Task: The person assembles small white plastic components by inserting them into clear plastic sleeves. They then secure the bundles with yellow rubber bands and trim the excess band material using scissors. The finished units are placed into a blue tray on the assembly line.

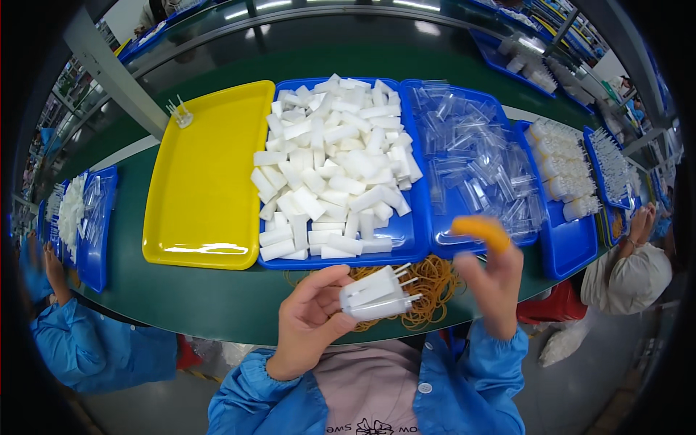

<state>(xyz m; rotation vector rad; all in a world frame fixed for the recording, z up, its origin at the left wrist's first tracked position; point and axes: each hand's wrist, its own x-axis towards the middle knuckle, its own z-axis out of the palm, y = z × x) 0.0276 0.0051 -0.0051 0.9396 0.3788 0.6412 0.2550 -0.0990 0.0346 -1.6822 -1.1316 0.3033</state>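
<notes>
My left hand (313,319) is closed around a small assembly (375,296) of white foam and clear plastic, with several thin white prongs pointing right. It is held above the table's near edge. To its right, my right hand (494,279) is raised, with the thumb and index finger apart and smeared by motion. An orange finger cot (484,230) covers its index finger. Nothing shows between those fingers. Behind and below the held assembly lies a loose pile of tan rubber bands (433,286).
Ahead stand a yellow tray (210,174) with one white pronged piece (180,114), a blue tray (413,243) heaped with white foam blocks (330,163), and another blue tray (453,243) of clear plastic pieces (482,163). More assemblies (562,167) sit at right. People work on both sides.
</notes>
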